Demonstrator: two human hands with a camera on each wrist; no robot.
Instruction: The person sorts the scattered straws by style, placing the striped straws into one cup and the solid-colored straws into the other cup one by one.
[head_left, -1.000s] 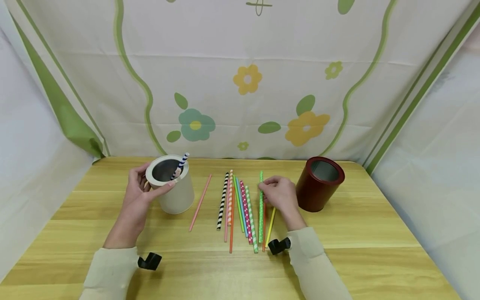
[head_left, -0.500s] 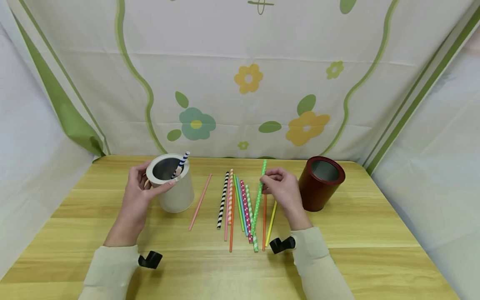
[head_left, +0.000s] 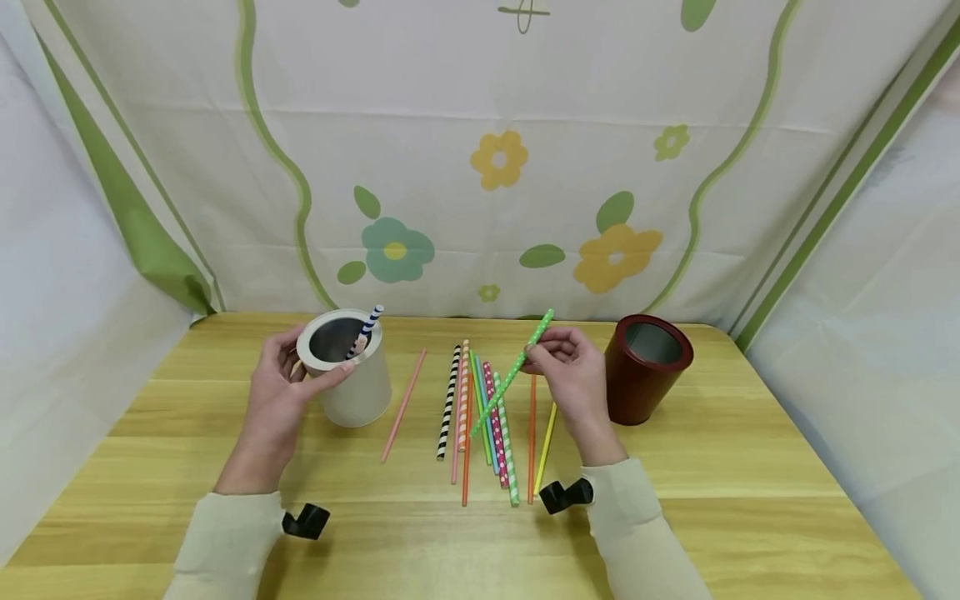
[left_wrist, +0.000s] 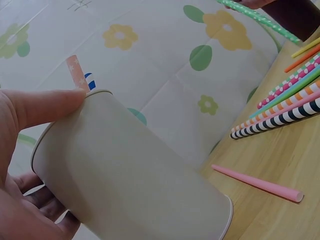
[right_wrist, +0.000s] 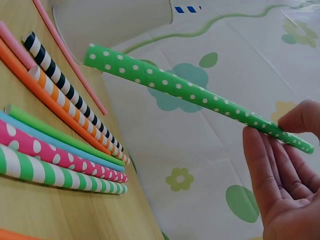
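My left hand (head_left: 273, 400) grips the off-white can (head_left: 356, 392) at the left, thumb at its rim and fingers round its far side. A blue-striped straw (head_left: 367, 325) and a pinkish star-patterned straw (left_wrist: 76, 71) stick out of that can. Between thumb and fingertips my right hand (head_left: 576, 379) pinches a green straw with white dots (head_left: 512, 372) near its upper end. That straw slants above the row of straws, its lower end toward the left. In the right wrist view it is held clear of the table by the right hand (right_wrist: 287, 175).
Several straws lie roughly side by side mid-table, among them a black-striped one (head_left: 448, 404) and a green-striped one (head_left: 506, 442). An orange straw (head_left: 532, 450) and a yellow straw (head_left: 546, 450) lie right of them, a pink straw (head_left: 403, 407) left. A dark red can (head_left: 641, 387) stands beside my right hand.
My right hand has lifted the green dotted straw from the table and moved slightly right. The straw has tilted, its lower end swinging left. My left hand keeps its hold on the can.
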